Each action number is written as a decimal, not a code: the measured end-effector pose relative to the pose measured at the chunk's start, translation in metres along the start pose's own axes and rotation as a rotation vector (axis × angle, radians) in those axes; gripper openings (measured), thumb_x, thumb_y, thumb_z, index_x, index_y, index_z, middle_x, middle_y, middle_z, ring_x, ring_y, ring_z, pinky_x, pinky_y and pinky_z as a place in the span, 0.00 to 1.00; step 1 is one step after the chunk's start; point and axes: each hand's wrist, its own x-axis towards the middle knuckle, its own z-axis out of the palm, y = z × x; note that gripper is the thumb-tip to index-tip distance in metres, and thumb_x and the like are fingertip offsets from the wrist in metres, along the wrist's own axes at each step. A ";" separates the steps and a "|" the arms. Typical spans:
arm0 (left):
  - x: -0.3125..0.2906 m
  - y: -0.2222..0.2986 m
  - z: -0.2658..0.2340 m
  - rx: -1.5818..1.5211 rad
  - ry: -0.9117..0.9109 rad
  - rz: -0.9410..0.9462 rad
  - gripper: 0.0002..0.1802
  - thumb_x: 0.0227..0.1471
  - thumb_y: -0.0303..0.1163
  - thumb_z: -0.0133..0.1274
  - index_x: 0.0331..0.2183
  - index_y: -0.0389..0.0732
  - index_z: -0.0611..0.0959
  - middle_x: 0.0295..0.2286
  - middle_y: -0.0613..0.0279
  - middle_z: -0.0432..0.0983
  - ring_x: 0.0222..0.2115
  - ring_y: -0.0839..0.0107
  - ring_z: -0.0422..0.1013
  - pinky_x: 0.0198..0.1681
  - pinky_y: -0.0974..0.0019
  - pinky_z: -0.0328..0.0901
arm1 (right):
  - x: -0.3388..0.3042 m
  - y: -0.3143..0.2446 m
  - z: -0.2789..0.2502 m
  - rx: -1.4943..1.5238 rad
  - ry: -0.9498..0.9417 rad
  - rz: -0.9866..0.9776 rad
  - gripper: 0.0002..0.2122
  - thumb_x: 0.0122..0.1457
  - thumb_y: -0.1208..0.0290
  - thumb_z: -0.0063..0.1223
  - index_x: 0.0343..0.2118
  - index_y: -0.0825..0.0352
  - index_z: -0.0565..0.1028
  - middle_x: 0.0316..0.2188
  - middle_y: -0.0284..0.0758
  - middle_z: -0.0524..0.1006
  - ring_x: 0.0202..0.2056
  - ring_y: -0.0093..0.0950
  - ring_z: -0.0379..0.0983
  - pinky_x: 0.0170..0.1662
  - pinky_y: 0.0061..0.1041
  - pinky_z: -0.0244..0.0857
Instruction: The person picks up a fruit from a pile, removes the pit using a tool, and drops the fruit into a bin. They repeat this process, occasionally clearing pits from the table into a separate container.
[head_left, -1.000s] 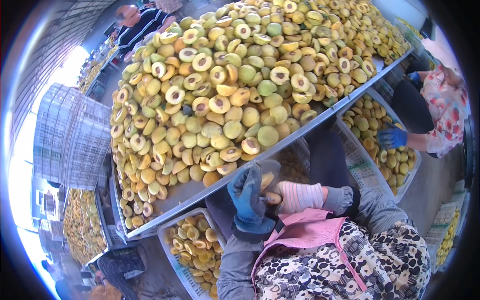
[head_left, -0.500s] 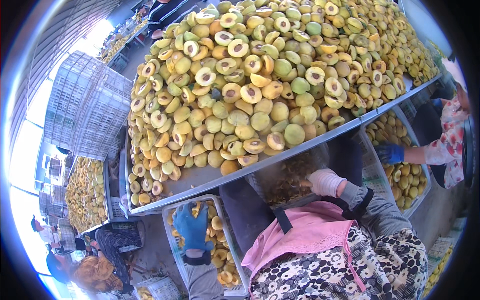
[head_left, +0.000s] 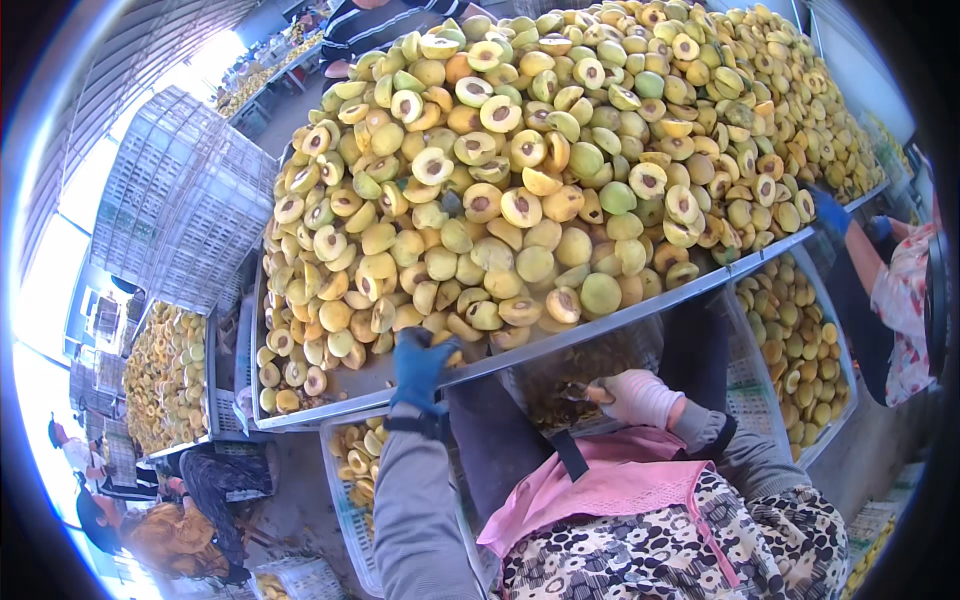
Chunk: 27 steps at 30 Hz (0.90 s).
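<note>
A large heap of halved yellow peaches [head_left: 520, 210], many with brown stones or hollows showing, covers the metal-edged table [head_left: 340, 408] in front of me. My left hand [head_left: 418, 368], in a blue glove, reaches over the table's near edge. Its fingers close around a peach half [head_left: 453, 356], partly hidden by the glove. My right hand [head_left: 640, 398], in a whitish glove, is low over my lap. It grips a small hand tool [head_left: 580, 391] with a brownish handle and a dark tip, whose exact kind I cannot make out. Below the tool lies a container of brown scraps [head_left: 575, 365].
A crate of peach halves [head_left: 360, 455] stands left of my legs, partly under my left arm. Another full crate [head_left: 795, 345] is at my right. A co-worker's blue-gloved hand [head_left: 828, 210] is at the table's right edge. Stacked crates [head_left: 180, 200] rise at the left.
My left hand has moved from above the left crate up to the table's edge and onto a peach half. The tool's tip now shows. The co-worker's gloved hand has moved from their crate to the heap.
</note>
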 end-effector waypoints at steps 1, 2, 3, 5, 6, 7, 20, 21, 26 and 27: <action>-0.005 0.002 -0.007 -0.544 0.003 -0.091 0.22 0.44 0.39 0.60 0.36 0.33 0.74 0.30 0.48 0.77 0.35 0.56 0.77 0.36 0.56 0.74 | 0.002 0.002 -0.006 0.017 0.026 -0.029 0.13 0.55 0.61 0.49 0.39 0.61 0.78 0.30 0.47 0.79 0.33 0.47 0.76 0.39 0.41 0.70; -0.013 0.008 -0.015 -1.086 0.009 -0.189 0.19 0.47 0.37 0.57 0.36 0.34 0.74 0.29 0.50 0.76 0.35 0.58 0.77 0.34 0.57 0.75 | -0.002 -0.009 -0.019 0.111 0.075 0.006 0.15 0.54 0.61 0.51 0.42 0.60 0.77 0.30 0.47 0.79 0.34 0.48 0.76 0.39 0.41 0.70; -0.022 0.022 -0.015 -1.327 0.043 -0.169 0.19 0.57 0.41 0.48 0.41 0.34 0.76 0.32 0.47 0.77 0.29 0.59 0.77 0.30 0.61 0.75 | -0.004 -0.017 -0.027 0.186 0.134 -0.079 0.16 0.54 0.60 0.52 0.45 0.59 0.76 0.30 0.47 0.79 0.33 0.48 0.76 0.38 0.41 0.70; -0.038 0.059 -0.010 -1.431 -0.002 -0.161 0.23 0.58 0.45 0.46 0.44 0.34 0.76 0.33 0.46 0.77 0.29 0.58 0.77 0.30 0.61 0.75 | -0.010 -0.036 -0.048 0.276 0.226 -0.196 0.20 0.55 0.58 0.52 0.50 0.57 0.72 0.28 0.48 0.78 0.32 0.48 0.76 0.37 0.41 0.70; -0.042 0.073 -0.005 -1.536 -0.047 -0.153 0.26 0.59 0.48 0.44 0.46 0.34 0.75 0.34 0.45 0.78 0.28 0.58 0.77 0.30 0.61 0.75 | -0.015 -0.051 -0.062 0.289 0.258 -0.233 0.21 0.55 0.57 0.52 0.52 0.57 0.70 0.28 0.48 0.78 0.32 0.48 0.75 0.36 0.42 0.69; -0.046 0.075 0.005 -1.540 -0.061 -0.104 0.31 0.60 0.53 0.40 0.49 0.33 0.74 0.39 0.41 0.76 0.33 0.57 0.76 0.34 0.59 0.75 | -0.017 -0.062 -0.068 0.274 0.288 -0.280 0.22 0.56 0.56 0.51 0.54 0.55 0.68 0.27 0.48 0.77 0.30 0.48 0.75 0.34 0.42 0.69; -0.088 0.139 0.049 -0.978 -0.004 0.178 0.30 0.65 0.50 0.34 0.51 0.33 0.73 0.41 0.50 0.75 0.41 0.62 0.74 0.47 0.63 0.69 | -0.032 -0.072 -0.081 0.011 0.301 -0.220 0.35 0.49 0.65 0.54 0.64 0.60 0.57 0.23 0.41 0.76 0.26 0.43 0.75 0.29 0.40 0.67; -0.088 0.140 0.048 -1.053 -0.035 0.131 0.31 0.65 0.52 0.33 0.50 0.32 0.73 0.39 0.51 0.76 0.40 0.63 0.74 0.46 0.62 0.69 | -0.033 -0.073 -0.083 0.012 0.305 -0.221 0.35 0.49 0.65 0.54 0.64 0.60 0.57 0.23 0.41 0.76 0.26 0.43 0.75 0.29 0.40 0.67; -0.100 0.150 0.055 -0.879 0.167 0.167 0.34 0.64 0.55 0.32 0.47 0.31 0.75 0.39 0.50 0.75 0.38 0.62 0.74 0.46 0.61 0.70 | -0.033 -0.076 -0.086 0.004 0.210 -0.167 0.34 0.48 0.68 0.54 0.62 0.58 0.60 0.25 0.42 0.77 0.27 0.43 0.76 0.30 0.39 0.68; -0.101 0.154 0.055 -1.066 0.154 0.007 0.35 0.64 0.56 0.32 0.46 0.31 0.75 0.39 0.50 0.75 0.38 0.61 0.74 0.46 0.61 0.70 | -0.032 -0.075 -0.085 0.008 0.211 -0.165 0.34 0.48 0.68 0.54 0.62 0.58 0.60 0.25 0.42 0.77 0.27 0.43 0.76 0.30 0.39 0.68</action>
